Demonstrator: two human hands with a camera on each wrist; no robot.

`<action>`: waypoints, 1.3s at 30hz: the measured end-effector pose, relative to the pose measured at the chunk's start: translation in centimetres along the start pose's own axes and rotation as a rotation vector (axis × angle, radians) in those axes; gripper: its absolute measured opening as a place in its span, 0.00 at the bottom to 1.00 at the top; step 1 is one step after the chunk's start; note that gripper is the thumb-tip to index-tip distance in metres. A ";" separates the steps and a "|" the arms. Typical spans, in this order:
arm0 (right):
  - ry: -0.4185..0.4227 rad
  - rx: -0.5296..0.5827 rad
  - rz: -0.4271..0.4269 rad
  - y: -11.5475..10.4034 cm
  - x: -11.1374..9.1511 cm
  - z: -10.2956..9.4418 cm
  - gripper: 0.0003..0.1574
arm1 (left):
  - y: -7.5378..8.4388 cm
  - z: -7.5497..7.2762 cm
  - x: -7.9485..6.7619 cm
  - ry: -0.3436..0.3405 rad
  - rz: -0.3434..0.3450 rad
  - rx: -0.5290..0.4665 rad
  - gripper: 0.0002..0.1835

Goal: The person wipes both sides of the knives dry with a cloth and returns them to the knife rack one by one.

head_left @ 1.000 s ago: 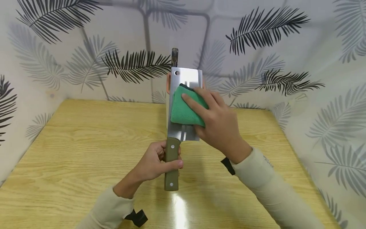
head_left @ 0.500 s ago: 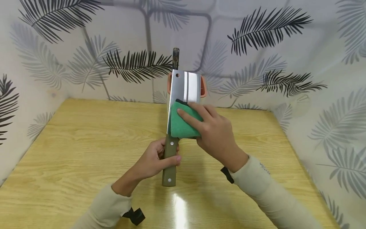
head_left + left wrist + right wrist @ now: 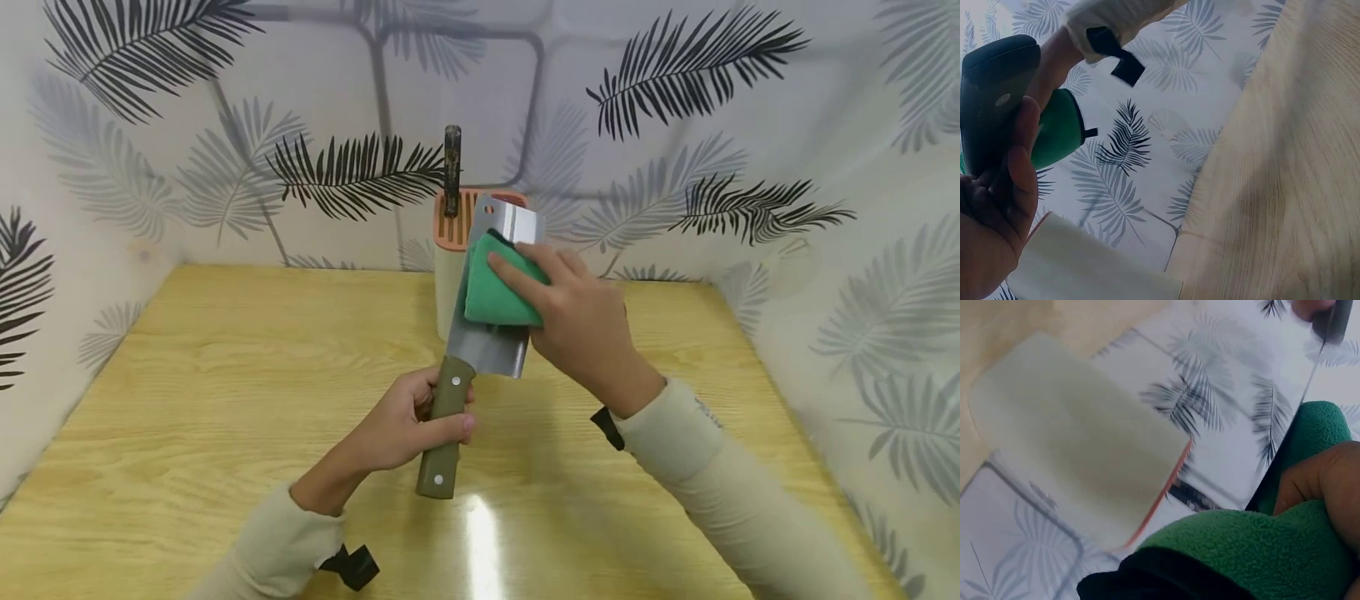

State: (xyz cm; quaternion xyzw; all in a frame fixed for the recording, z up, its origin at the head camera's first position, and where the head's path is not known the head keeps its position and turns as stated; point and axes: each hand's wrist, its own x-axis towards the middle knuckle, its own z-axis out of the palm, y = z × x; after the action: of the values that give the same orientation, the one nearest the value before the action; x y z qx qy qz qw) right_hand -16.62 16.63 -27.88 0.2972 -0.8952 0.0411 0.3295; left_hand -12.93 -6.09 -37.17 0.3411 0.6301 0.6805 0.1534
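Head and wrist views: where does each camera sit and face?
Head: on the head, facing forward and down at the cleaver; left hand, right hand and sleeves show.
Left wrist: worn there, facing the handle; left hand, right sleeve show.
Right wrist: worn there, facing the cloth; both hands partly show.
Wrist views share: cloth, knife holder.

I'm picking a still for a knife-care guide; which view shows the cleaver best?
The head view: it shows the cleaver end to end, though the green cloth hides part of its blade. The left wrist view shows mainly the handle, close up; the right wrist view, a thin edge-on blade and some handle.
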 end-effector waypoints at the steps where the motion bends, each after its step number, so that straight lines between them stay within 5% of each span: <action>1: -0.015 0.011 -0.018 -0.5 -0.5 0.1 0.46 | -0.1 -0.1 0.0 0.007 -0.004 0.002 0.17; 6: -0.018 -0.039 -0.103 -2.5 -2.4 0.3 0.48 | -0.3 -0.2 0.0 0.024 0.002 0.014 0.18; 11: 0.034 -0.085 -0.105 -1.6 -1.3 -0.1 0.42 | -0.2 0.6 0.4 0.009 0.005 0.040 0.19; 18: 0.079 -0.013 -0.032 0.3 0.2 -0.3 0.37 | -0.5 1.4 0.1 -0.016 0.022 0.061 0.16; 25: 0.019 0.136 -0.129 -0.9 -1.3 -0.5 0.35 | -0.1 0.7 0.5 0.043 0.027 0.055 0.15; 32: -0.011 0.095 -0.234 -1.6 -2.2 -0.6 0.41 | -0.2 0.5 0.7 0.058 0.039 0.044 0.18; 39: 0.013 0.065 -0.196 -0.4 -1.2 -0.4 0.48 | -1.0 1.3 0.2 0.012 0.022 0.054 0.16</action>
State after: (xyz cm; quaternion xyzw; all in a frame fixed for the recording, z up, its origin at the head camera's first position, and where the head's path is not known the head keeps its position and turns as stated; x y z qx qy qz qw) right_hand -15.46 17.03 -28.41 0.3934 -0.8580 0.0397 0.3279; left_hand -12.46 -4.79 -38.10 0.3479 0.6454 0.6668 0.1331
